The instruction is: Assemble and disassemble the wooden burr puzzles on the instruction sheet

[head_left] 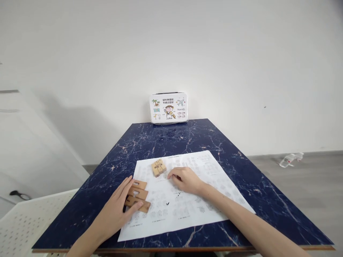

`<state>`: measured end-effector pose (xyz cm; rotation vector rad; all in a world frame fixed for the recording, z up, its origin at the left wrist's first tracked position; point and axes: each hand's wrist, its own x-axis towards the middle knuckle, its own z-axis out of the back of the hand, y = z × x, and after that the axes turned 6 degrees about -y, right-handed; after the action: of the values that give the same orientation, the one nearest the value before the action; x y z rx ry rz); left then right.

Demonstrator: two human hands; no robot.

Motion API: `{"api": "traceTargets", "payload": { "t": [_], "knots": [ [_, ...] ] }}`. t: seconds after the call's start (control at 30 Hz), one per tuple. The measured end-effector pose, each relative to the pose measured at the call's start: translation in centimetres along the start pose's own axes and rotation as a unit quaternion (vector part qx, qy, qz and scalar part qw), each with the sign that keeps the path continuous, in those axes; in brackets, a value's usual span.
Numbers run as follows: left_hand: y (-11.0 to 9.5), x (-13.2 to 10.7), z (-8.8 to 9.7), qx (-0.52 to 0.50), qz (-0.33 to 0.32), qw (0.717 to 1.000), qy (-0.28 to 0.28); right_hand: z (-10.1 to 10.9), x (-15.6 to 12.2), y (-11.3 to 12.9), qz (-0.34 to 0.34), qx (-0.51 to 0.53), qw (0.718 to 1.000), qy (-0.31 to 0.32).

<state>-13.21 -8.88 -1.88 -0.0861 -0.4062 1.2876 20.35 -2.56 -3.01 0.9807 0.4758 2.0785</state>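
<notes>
**Two hands apart on a wooden puzzle, centre frame**

I see the left hand (118,207) lying flat on three notched wooden strips (138,198), seemingly pinning them to the printed sheet (203,200) on the bench (166,139). The right hand (186,179) rests loosely curled just beside the joined block (158,167). I cannot tell whether it holds anything.

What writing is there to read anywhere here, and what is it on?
"TRAVEL": on the white case, below a plane drawing.
Two lines of Chinese characters at the top of that case: too small to read surely.
Printed sheet: all print too small and blurred.
Wooden pieces: no lettering visible.
</notes>
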Motion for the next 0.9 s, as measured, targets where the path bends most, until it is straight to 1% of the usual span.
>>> {"api": "traceTargets", "payload": {
  "t": [0.07, 0.13, 0.2, 0.3, 0.37, 0.43, 0.53, 0.63, 0.7, 0.8, 0.9],
  "knots": [
    [0.2, -0.5, -0.1, -0.003, 0.002, 1.000, 0.009, 0.0, 0.0, 0.0, -0.001, 0.001, 1.000, 0.001],
    [0.2, -1.0, -0.5, 0.000, -0.015, 1.000, 0.013, -0.1, 0.0, -0.1, 0.000, 0.002, 1.000, 0.003],
    [-0.2, -1.5, -1.0, 0.003, -0.029, 0.999, 0.015, -0.1, -0.1, -0.2, 0.001, 0.004, 1.000, 0.004],
    [-0.9, -1.9, -1.7, 0.004, -0.021, 0.999, 0.024, 0.0, -0.1, -0.1, 0.003, 0.004, 1.000, 0.005],
    [-1.4, -1.8, -1.9, 0.012, -0.027, 0.999, 0.032, 0.1, 0.0, 0.0, 0.004, 0.004, 1.000, 0.003],
    [-1.6, -1.5, -1.5, 0.019, -0.053, 0.998, 0.035, 0.2, 0.0, 0.1, 0.001, 0.001, 1.000, 0.002],
    [-1.5, -0.5, -0.1, 0.016, -0.088, 0.996, 0.027, 0.2, 0.0, 0.1, -0.002, -0.001, 1.000, 0.003],
    [-1.3, 0.6, 1.5, 0.000, -0.089, 0.995, 0.043, 0.2, 0.1, 0.0, -0.003, 0.001, 1.000, 0.004],
    [-1.6, 1.2, 2.2, -0.008, -0.085, 0.995, 0.060, 0.2, 0.1, 0.0, -0.005, 0.001, 1.000, 0.007],
    [-2.8, 1.7, 2.2, -0.020, -0.085, 0.994, 0.068, 0.3, 0.1, 0.1, -0.004, 0.001, 1.000, 0.006],
    [-4.7, 2.1, 1.2, -0.040, -0.096, 0.992, 0.065, 0.3, 0.1, 0.1, -0.004, 0.003, 1.000, 0.001]
  ]
}}
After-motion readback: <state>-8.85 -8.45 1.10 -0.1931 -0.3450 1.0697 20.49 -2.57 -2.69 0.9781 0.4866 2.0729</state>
